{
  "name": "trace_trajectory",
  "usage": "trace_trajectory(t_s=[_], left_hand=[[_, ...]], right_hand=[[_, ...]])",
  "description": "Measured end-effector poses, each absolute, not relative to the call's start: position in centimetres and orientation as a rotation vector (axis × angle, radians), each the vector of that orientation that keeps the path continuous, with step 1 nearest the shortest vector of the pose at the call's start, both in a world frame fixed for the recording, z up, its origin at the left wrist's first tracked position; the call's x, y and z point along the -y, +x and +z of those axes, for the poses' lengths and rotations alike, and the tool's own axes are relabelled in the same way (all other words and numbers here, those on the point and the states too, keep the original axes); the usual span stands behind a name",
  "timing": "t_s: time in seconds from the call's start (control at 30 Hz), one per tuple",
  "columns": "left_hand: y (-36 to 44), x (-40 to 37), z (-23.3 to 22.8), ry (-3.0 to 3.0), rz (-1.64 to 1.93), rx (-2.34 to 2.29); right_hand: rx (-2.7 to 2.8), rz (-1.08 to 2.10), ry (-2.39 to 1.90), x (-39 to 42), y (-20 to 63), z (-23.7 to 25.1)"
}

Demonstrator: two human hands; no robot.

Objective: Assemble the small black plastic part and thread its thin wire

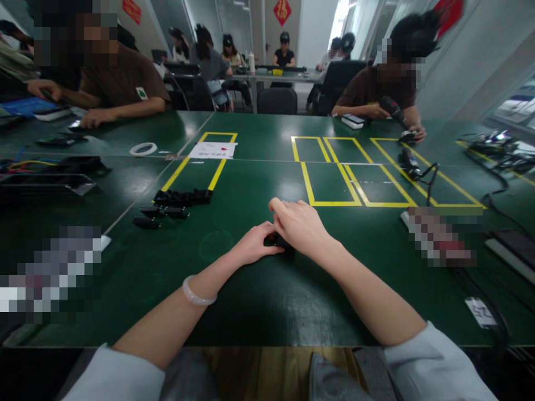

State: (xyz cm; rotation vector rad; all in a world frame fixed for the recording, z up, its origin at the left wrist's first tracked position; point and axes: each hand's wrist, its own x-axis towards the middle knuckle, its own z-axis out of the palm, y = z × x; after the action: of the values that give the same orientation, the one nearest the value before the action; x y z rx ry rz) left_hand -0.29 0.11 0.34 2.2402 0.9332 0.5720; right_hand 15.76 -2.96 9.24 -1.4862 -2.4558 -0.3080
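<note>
Head view, left hand: the left hand (256, 246) lies low on the green surface (259, 301), fingers curled narrow, tips touching a small black part (276, 241); a pale bangle (197, 293) sits on the wrist.
Head view, right hand: the right hand (298, 224) arches over the same black part from the right, fingers bent down onto it; whether it truly grips it, I cannot tell.
Black part: on the surface near the middle, pinched between both hands and mostly hidden under them.
Other black parts: a cluster of black pieces (171, 205) lies well apart to the left, by the yellow tape lines (334, 172).
White ring: a white ring (143, 148) lies farther back on the left, near a paper sheet (212, 150).
Co-workers: one person's hand (97, 118) rests on the far left of the surface; another person at the far right holds a dark tool (392, 108).
</note>
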Motion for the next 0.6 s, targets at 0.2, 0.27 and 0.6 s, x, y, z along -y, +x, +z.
trace_trajectory(t_s=[0.2,0.27,0.6], left_hand=[[-0.33,-0.08,0.44,2.259,0.547,-0.944],[-0.32,-0.07,0.46,2.263,0.546,-0.950],[-0.24,-0.12,0.48,2.254,0.551,-0.926]], right_hand=[[2.482,-0.305,-1.531,2.63,15.75,9.15],[2.474,-0.295,-1.557,2.61,15.70,9.08],[2.455,-0.273,-1.539,2.79,15.77,9.23]])
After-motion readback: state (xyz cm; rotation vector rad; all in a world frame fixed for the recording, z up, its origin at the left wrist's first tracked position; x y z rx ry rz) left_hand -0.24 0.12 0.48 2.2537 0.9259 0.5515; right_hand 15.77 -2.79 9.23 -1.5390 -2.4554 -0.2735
